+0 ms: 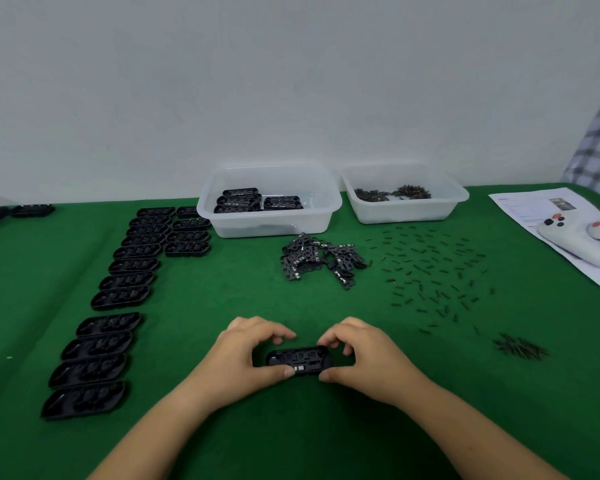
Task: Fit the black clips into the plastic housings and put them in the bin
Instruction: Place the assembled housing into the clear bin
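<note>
Left hand (238, 355), right hand (355, 355) grip housing (298, 360); bin (269, 199) holds housings; second tub (406, 197) small parts.

Two bare forearms are seen reaching in from the bottom edge, ending in the left hand (243, 355) and right hand (359, 355). No sleeves, gloves, rings or watches are worn. Fingernails are cut short.

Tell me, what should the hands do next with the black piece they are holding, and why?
Probably press the clip down with both thumbs until it sits flat. The left hand and right hand grip the housing at its ends on the green table, and a clip already lies inside it. After that it could join the others in the left bin.
</note>
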